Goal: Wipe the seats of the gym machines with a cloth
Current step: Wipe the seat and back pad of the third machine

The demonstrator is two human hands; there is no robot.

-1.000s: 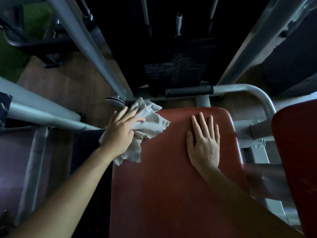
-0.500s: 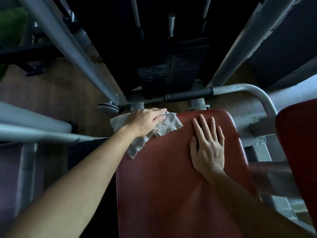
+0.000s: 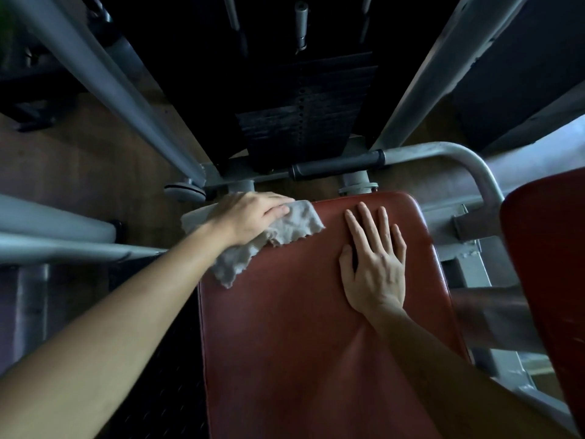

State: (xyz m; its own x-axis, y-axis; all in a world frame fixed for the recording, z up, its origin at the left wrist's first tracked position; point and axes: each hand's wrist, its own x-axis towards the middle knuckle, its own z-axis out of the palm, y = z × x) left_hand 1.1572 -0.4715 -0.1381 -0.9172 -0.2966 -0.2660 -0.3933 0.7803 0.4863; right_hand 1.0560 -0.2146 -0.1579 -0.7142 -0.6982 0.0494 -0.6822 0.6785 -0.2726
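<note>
A red padded seat (image 3: 300,327) fills the middle of the head view. A crumpled grey cloth (image 3: 285,229) lies over the seat's far left corner and hangs off the left edge. My left hand (image 3: 250,217) presses on top of the cloth, fingers laid over it toward the right. My right hand (image 3: 375,261) rests flat on the seat's upper right part with fingers spread and straight, holding nothing.
A black-gripped handle (image 3: 335,166) on a grey bent tube crosses just beyond the seat. The dark weight stack (image 3: 300,115) rises behind it between slanted grey frame posts. A second red pad (image 3: 550,280) stands at the right. Grey bars (image 3: 57,242) lie at the left.
My left hand has slid the cloth from the seat's left edge up to the far left corner and rightward along the top edge. My right hand has stayed flat on the seat.
</note>
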